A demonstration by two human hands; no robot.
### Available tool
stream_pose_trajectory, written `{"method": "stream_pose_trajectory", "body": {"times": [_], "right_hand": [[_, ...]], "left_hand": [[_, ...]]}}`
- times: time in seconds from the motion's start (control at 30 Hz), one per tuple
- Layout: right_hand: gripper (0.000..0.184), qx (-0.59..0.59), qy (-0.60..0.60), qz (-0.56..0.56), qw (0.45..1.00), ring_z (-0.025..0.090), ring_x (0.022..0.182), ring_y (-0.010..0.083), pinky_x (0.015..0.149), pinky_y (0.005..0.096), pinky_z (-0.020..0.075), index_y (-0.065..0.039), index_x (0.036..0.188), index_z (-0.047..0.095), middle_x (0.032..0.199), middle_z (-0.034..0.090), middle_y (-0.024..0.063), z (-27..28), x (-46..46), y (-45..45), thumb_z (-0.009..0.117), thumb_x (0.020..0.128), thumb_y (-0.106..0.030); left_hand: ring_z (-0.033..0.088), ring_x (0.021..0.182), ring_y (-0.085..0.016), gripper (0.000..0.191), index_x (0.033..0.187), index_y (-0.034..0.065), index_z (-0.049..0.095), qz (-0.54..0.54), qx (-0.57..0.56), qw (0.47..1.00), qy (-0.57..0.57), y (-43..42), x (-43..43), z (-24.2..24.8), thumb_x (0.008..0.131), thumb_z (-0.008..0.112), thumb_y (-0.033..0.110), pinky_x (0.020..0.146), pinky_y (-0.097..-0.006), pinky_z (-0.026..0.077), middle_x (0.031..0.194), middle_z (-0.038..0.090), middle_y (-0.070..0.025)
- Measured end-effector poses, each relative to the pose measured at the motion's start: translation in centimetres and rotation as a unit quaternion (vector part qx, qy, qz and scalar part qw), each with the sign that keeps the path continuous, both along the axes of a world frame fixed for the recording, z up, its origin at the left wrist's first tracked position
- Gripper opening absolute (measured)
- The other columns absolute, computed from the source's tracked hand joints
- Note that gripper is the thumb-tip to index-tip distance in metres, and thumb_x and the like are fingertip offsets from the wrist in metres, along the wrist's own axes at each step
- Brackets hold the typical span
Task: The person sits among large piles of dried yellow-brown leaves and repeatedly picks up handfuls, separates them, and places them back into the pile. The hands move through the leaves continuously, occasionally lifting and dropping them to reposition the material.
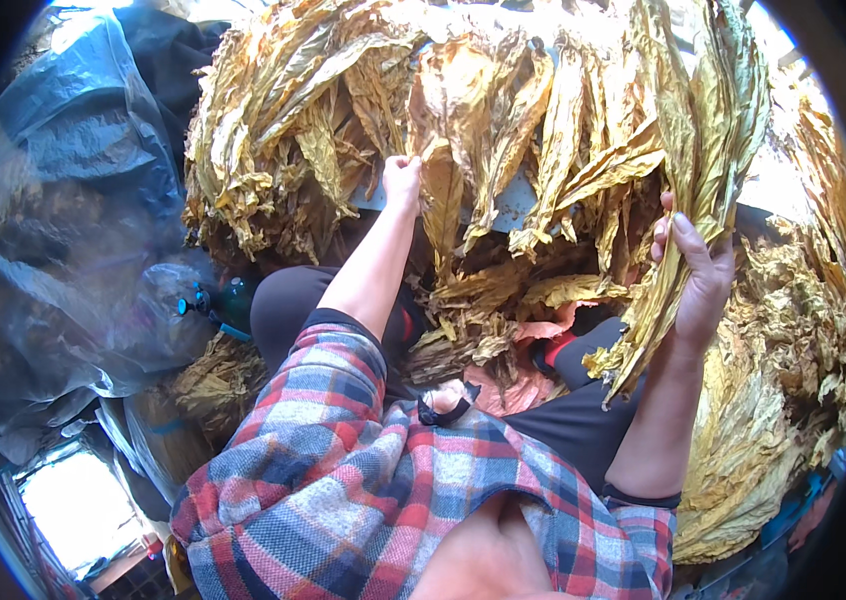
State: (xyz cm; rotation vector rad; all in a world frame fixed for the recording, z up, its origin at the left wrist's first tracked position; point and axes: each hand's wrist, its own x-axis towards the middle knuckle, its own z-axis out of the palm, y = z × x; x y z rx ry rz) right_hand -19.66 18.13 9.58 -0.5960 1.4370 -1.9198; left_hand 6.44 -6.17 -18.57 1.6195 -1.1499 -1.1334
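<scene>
Dried yellow-brown leaves, likely tobacco, hang over the edge of a pale board (517, 202) in front of me. My left hand (402, 181) pinches the edge of a hanging dried leaf (442, 202) near the middle of the row. On the right, my right hand (693, 277) holds a bundle of long dried leaves (708, 127) upright, its lower ends drooping past my palm. The thumb lies across the leaves, and part of the fingers is hidden behind them.
A large heap of dried leaves (760, 405) lies at my right. Plastic sheeting (85, 142) covers the left side, with a dark green bottle (232, 304) beside my knee. More leaves (468, 337) and pinkish sheet material (505, 386) lie between my legs.
</scene>
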Motion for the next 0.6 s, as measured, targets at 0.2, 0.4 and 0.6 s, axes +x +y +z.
{"method": "stream_pose_trajectory", "body": {"times": [0.2, 0.4, 0.6], "right_hand": [[0.026, 0.004, -0.011, 0.015, 1.0, 0.06, 0.068, 0.013, 0.058, 0.0228, 0.0484, 0.001, 0.109, 0.057, 0.097, 0.066, 0.0145, 0.2, 0.7, 0.3, 0.059, 0.083, -0.001], [0.028, -0.001, -0.018, -0.011, 1.0, 0.061, 0.068, 0.0131, 0.058, 0.0222, 0.0486, 0.002, 0.11, 0.056, 0.097, 0.066, 0.0147, 0.0, 0.2, -0.1, 0.06, 0.082, 0.0], [0.03, 0.018, -0.001, 0.001, 1.0, 0.06, 0.07, 0.0137, 0.056, 0.0233, 0.0488, 0.001, 0.113, 0.054, 0.101, 0.065, 0.0192, -0.2, 1.0, -0.8, 0.058, 0.084, -0.001]], "left_hand": [[0.062, 0.077, -0.017, 0.021, 0.1, 0.0029, 0.059, -0.116, -0.172, 0.976, -0.066, 0.3, 3.2, 2.8, 0.08, 0.059, 0.001, 0.069, -0.0271, 0.049, 0.088, 0.063, -0.0093], [0.052, 0.1, -0.032, 0.03, 0.106, 0.0036, 0.053, -0.034, -0.22, 0.914, -0.338, 4.7, 0.5, 5.0, 0.077, 0.059, 0.008, 0.087, -0.0404, 0.041, 0.105, 0.053, -0.0151], [0.044, 0.111, -0.035, 0.068, 0.13, 0.0028, 0.036, -0.252, -0.168, 0.878, -0.37, 7.6, -11.1, 5.2, 0.069, 0.068, 0.008, 0.101, -0.0415, 0.034, 0.122, 0.045, -0.0183]]}}
